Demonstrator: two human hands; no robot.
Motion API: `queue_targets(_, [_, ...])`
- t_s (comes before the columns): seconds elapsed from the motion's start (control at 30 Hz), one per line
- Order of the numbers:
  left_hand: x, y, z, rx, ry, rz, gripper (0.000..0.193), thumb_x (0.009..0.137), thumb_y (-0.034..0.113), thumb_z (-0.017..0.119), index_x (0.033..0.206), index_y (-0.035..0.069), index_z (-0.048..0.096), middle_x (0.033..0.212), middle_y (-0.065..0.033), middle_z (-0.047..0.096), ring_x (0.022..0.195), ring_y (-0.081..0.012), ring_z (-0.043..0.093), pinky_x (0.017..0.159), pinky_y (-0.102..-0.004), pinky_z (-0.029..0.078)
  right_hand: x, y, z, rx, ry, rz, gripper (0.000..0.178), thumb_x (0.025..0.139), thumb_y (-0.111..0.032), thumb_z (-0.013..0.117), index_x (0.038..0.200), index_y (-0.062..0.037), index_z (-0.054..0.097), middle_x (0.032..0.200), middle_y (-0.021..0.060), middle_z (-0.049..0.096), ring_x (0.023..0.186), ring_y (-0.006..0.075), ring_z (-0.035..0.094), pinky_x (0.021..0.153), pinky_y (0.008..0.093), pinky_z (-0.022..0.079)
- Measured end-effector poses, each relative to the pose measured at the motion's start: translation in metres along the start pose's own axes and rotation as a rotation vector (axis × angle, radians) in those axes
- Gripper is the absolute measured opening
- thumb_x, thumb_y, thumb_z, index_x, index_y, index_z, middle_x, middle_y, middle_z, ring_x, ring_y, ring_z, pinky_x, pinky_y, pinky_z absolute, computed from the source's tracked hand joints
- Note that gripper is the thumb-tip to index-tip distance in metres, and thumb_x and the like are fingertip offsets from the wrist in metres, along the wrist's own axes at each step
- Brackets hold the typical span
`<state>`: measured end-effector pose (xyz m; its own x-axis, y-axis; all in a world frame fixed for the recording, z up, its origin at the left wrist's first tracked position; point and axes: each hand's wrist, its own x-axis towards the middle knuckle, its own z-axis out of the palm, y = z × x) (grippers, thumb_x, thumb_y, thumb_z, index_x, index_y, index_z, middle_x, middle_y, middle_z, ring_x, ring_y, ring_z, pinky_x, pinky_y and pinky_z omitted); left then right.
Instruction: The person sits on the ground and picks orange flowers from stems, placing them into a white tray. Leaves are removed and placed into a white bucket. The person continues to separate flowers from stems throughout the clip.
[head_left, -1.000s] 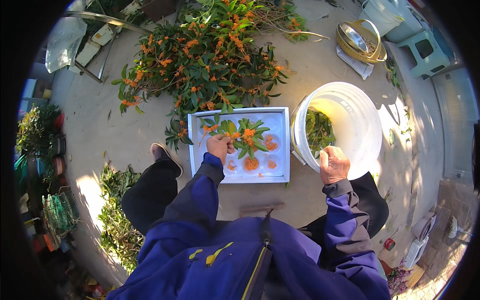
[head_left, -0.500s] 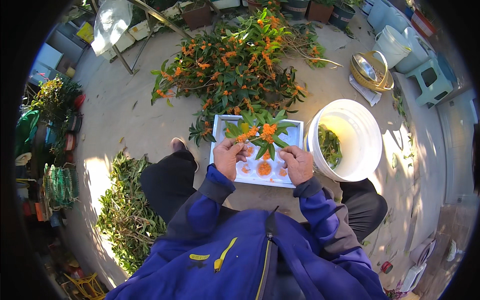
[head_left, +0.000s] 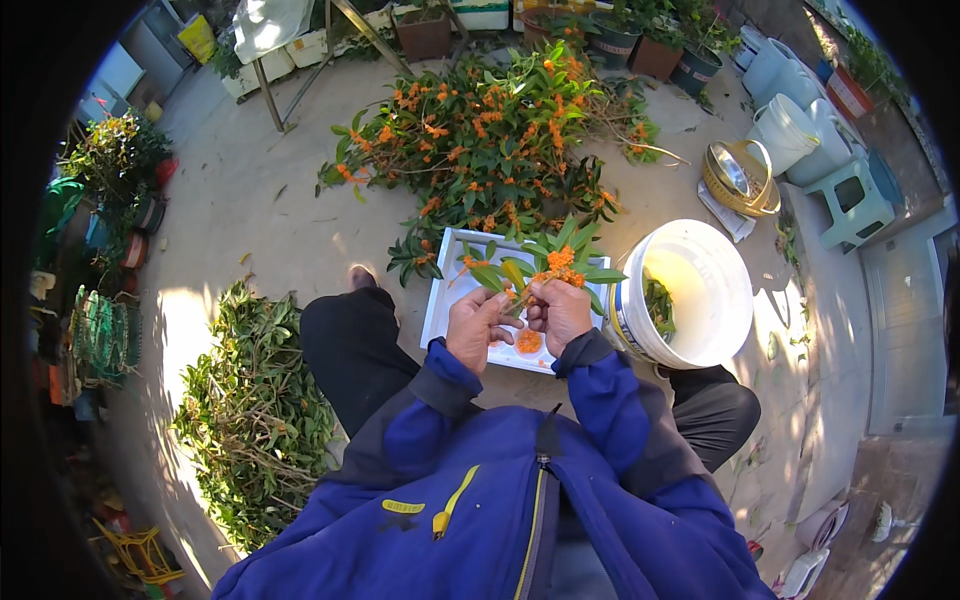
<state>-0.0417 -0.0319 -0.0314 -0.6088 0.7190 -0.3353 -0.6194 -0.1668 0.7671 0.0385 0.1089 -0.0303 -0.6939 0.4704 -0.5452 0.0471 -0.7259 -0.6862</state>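
Note:
A leafy sprig with orange flower clusters (head_left: 562,264) is held over a white tray (head_left: 436,308). My left hand (head_left: 478,328) is closed in a pinch around the sprig's stem end. My right hand (head_left: 562,318) is beside it, its thumb and fingers pinched at the base of the orange flowers; the exact contact is partly hidden. Below the hands, a small heap of loose orange blossoms (head_left: 529,341) lies in a round hollow of the tray. Beyond the tray spreads a large pile of cut flowering branches (head_left: 490,140).
Right of the tray stands a white bucket (head_left: 738,300) with green leaves inside. Stripped leafy branches (head_left: 255,400) are heaped on the left. Farther right are a wicker basket (head_left: 765,200) holding a metal bowl, and a pale green stool (head_left: 850,205).
My right hand has moved left from the tray's right side to the sprig, and its fingers now pinch there. The left hand still grips the stem. The whole view has shifted slightly.

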Motion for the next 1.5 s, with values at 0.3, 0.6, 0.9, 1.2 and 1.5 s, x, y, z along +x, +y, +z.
queue_targets(0.3, [-0.005, -0.005, -0.003, 0.103, 0.112, -0.023, 0.026, 0.091, 0.022, 0.068, 0.101, -0.002, 0.064, 0.084, -0.0065, 0.066, 0.071, -0.014, 0.068, 0.049, -0.0217, 0.05, 0.0, 0.0, -0.009, 0.144, 0.015, -0.015, 0.012, 0.093, -0.012, 0.062, 0.083, -0.0065, 0.057, 0.072, 0.0011, 0.055, 0.059, 0.0117, 0.054, 0.05, 0.0256, 0.043])
queue_targets(0.6, [-0.011, 0.005, 0.009, -0.099, 0.029, -0.226, 0.015, 0.093, 0.014, 0.062, 0.095, -0.001, 0.064, 0.082, -0.0082, 0.068, 0.066, -0.0153, 0.068, 0.047, -0.0227, 0.05, 0.003, 0.013, -0.022, 0.186, -0.132, -0.041, 0.007, 0.095, -0.011, 0.06, 0.092, -0.0056, 0.06, 0.078, 0.0022, 0.059, 0.066, 0.0131, 0.058, 0.057, 0.0276, 0.049])
queue_targets(0.9, [-0.007, -0.009, 0.007, -0.02, 0.034, -0.089, 0.01, 0.091, 0.008, 0.063, 0.093, -0.001, 0.063, 0.076, -0.007, 0.064, 0.06, -0.0139, 0.062, 0.049, -0.0239, 0.049, -0.015, -0.003, -0.02, -0.074, -0.085, -0.062, 0.017, 0.095, -0.018, 0.059, 0.094, -0.0017, 0.064, 0.077, 0.0039, 0.064, 0.062, 0.0133, 0.061, 0.055, 0.026, 0.05])
queue_targets(1.2, [-0.007, -0.009, 0.015, 0.278, 0.116, 0.217, 0.008, 0.091, 0.001, 0.061, 0.094, -0.006, 0.064, 0.072, -0.0075, 0.065, 0.053, -0.0101, 0.057, 0.046, -0.0224, 0.046, -0.027, -0.007, -0.008, -0.153, -0.205, 0.008, 0.024, 0.092, -0.021, 0.064, 0.1, 0.0024, 0.065, 0.082, 0.0092, 0.068, 0.065, 0.0178, 0.068, 0.057, 0.0288, 0.056])
queue_targets(1.5, [-0.008, -0.011, 0.015, 0.426, 0.128, 0.253, 0.006, 0.09, 0.0, 0.061, 0.092, -0.005, 0.064, 0.069, -0.0054, 0.063, 0.055, -0.0083, 0.058, 0.048, -0.0226, 0.046, -0.025, -0.004, -0.008, -0.283, -0.189, -0.08, 0.02, 0.087, -0.012, 0.07, 0.098, 0.0036, 0.066, 0.081, 0.0082, 0.067, 0.062, 0.0157, 0.066, 0.053, 0.0289, 0.056])
